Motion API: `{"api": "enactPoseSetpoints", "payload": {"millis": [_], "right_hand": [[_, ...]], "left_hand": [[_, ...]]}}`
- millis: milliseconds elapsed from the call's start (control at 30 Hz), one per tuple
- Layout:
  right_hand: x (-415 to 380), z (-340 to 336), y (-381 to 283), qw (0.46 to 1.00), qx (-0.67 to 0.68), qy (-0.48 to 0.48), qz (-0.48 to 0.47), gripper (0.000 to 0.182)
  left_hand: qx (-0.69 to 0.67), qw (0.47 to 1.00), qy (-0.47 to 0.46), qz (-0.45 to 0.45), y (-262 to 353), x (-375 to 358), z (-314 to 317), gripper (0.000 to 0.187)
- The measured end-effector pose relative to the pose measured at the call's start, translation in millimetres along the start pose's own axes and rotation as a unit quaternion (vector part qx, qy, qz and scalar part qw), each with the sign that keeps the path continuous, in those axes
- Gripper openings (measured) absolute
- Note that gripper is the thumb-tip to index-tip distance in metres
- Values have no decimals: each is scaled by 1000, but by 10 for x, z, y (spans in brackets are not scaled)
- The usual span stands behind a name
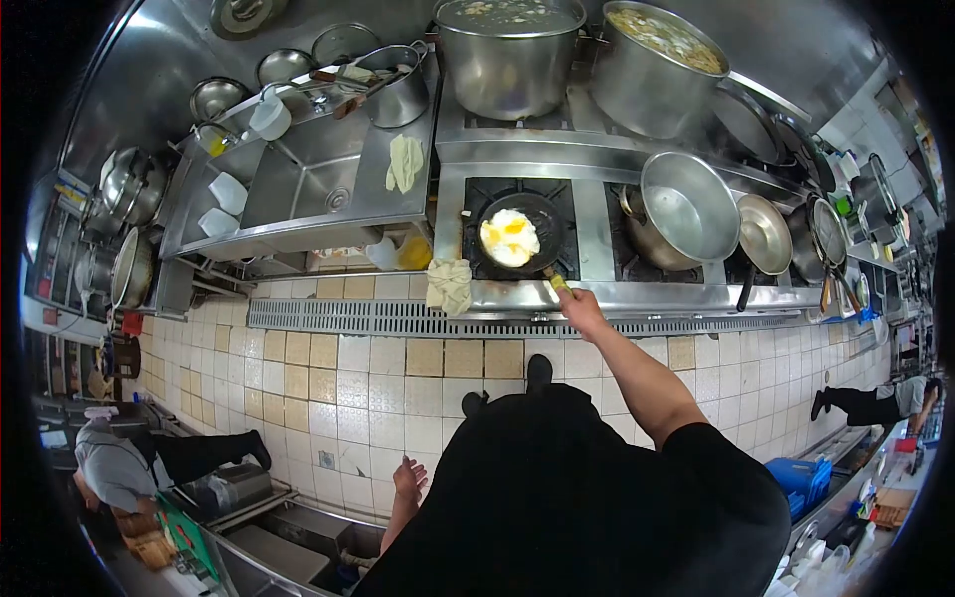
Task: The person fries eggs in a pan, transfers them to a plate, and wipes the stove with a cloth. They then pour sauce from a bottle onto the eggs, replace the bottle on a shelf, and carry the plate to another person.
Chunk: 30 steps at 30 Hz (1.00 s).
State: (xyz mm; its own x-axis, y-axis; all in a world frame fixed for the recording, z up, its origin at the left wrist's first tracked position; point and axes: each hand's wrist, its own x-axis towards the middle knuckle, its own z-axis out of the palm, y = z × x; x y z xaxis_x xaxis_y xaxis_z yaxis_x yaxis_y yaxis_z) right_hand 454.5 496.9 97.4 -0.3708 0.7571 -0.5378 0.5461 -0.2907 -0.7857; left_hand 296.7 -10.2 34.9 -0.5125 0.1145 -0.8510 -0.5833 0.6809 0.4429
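My right hand (584,310) is closed around the yellowish handle of a black frying pan (549,231), which sits over a burner of the steel stove (595,234). Eggs (509,239) with white and yellow patches lie in the pan, toward its left side. Down at my left side, away from the stove, my left hand (409,478) hangs with its fingers apart and nothing in it. A pale cloth (450,286) drapes over the stove's front edge, left of the pan.
Two tall stockpots (509,65) stand behind the burners. A large steel pot (689,211) and a smaller pan (764,235) occupy the right burners. At left is a sink (316,179). One person (119,468) works behind left, another (900,398) behind right.
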Motion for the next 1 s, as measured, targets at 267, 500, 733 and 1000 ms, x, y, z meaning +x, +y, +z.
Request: {"api": "enactPoseSetpoints", "payload": {"millis": [267, 500, 733, 1000], "right_hand": [[-42, 163, -81, 998, 69, 0, -9, 33], [161, 143, -30, 996, 84, 30, -27, 30], [-185, 51, -296, 992, 124, -31, 11, 31], [180, 256, -66, 991, 127, 29, -30, 31]], "left_hand": [[-38, 999, -4, -30, -44, -89, -2, 56], [-49, 998, -42, -22, -349, 59, -47, 59], [-67, 997, -16, -39, -261, 52, 13, 59], [-24, 1000, -10, -7, -204, -61, -51, 56]]}}
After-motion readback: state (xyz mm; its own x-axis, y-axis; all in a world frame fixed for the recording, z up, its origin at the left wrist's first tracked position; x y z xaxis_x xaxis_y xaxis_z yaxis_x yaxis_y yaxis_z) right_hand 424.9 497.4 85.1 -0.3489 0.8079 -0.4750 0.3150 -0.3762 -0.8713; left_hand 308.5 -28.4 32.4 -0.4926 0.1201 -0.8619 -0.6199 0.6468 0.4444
